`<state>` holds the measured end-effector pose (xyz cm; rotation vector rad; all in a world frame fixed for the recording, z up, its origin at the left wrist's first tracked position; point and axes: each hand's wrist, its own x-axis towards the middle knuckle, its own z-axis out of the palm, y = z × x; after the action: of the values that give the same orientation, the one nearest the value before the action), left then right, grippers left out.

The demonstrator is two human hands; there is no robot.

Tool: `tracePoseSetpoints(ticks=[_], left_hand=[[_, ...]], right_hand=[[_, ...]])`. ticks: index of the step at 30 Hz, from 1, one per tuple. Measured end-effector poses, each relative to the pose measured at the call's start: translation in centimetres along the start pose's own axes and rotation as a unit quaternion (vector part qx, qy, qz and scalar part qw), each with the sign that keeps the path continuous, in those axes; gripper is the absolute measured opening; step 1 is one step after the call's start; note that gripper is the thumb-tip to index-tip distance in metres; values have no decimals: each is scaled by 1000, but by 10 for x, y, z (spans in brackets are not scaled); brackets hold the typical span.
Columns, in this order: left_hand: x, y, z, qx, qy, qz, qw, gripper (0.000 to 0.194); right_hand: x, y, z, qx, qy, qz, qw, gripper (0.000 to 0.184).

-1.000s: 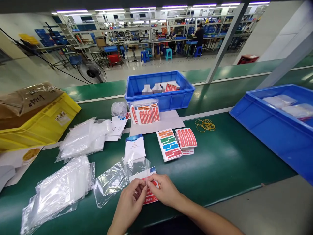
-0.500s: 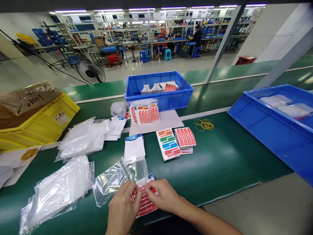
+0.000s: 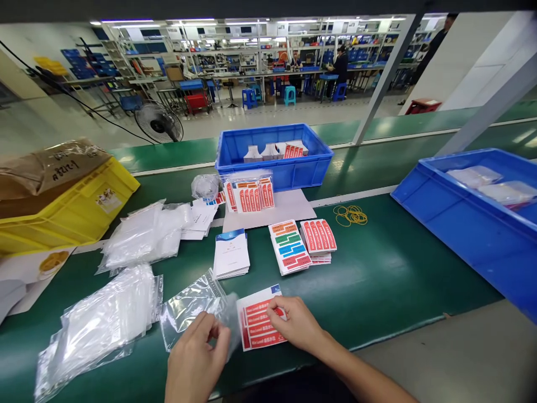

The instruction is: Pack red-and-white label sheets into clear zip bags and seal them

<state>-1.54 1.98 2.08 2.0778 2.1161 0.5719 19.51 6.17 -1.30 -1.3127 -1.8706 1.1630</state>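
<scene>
My left hand [image 3: 199, 352] is closed, with thumb and fingers pinching a clear plastic bag [image 3: 233, 324] that is blurred by motion. My right hand [image 3: 298, 326] has its fingers curled on the right side of a red-and-white label sheet [image 3: 260, 320]; its fingertips are partly hidden. Under and beside the left hand lies another clear zip bag [image 3: 188, 308]. Beyond the hands sit a stack of white booklets [image 3: 231, 256], a stack of multicoloured label sheets [image 3: 289, 246] and a stack of red label sheets [image 3: 318, 236].
Piles of clear bags [image 3: 104, 319] lie left, near a yellow bin [image 3: 113, 193]. Filled packets [image 3: 251, 196] stand before a blue bin [image 3: 272, 178]. Yellow rubber bands [image 3: 351, 215] lie right of the stacks; another blue bin [image 3: 457, 224] borders the far right.
My hands have moved apart, the left one drawing the plastic bag leftward off the label sheet. The red label sheet has shifted up and to the right with my right hand.
</scene>
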Motion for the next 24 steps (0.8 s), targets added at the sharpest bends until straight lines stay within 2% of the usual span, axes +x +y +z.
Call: tracePoseSetpoints(ticks=[4,6,9,13,16,20,24], left_hand=[[-3,4,5,44,6,-3,999,20],[-4,14,13,34,0,18,999,20],[-4,33,32,-1,-8,59,998,20],[-7,54,59,-44,-19,101,994,20],[-13,63,77,-62,-55,114,990,20],[-21,69,91,-40,-78,131,987,21],[-24,73,99,-23,-72,159,984,20]], right_hand=[[-21,2,-31,65,79,6,995,23],[-35,-1,-46,96,116,21,988,28],[-55,-5,-60,91,131,31,987,33],[-74,0,-60,40,117,46,991,34],[-89,14,-54,88,96,112,985,36],[-105,34,-45,228,70,206,949,43],[-110,43,-45,351,53,241,903,52]])
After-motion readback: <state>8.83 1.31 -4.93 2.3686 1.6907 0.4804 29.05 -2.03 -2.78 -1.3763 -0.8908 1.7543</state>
